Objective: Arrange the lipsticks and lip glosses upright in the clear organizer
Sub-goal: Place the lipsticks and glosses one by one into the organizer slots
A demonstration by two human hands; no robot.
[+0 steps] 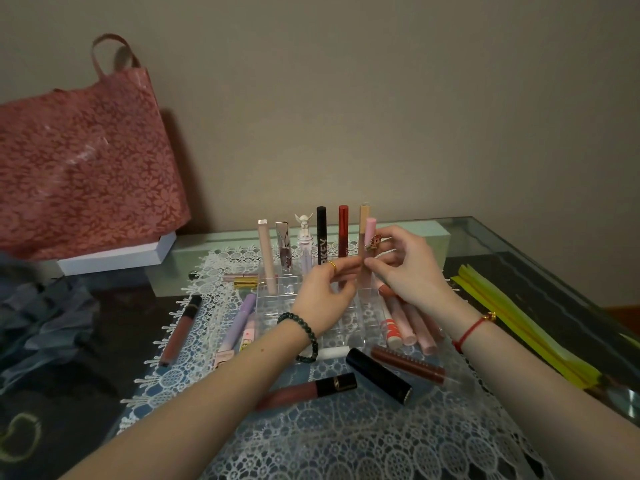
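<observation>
A clear organizer stands on a lace mat, with several lip products upright in its back row, among them a black tube and a red tube. Over its right back part, both hands hold a pink-capped lip gloss upright. My right hand pinches it near a small charm, and my left hand touches its lower part. More lipsticks lie flat around the organizer: a black tube, a brown gloss, a dark red gloss, pink tubes and a purple tube.
A red patterned bag stands on a white box at the back left. Grey cloth lies at the left. Yellow-green folded paper lies at the right, near the glass table edge. A wall rises behind.
</observation>
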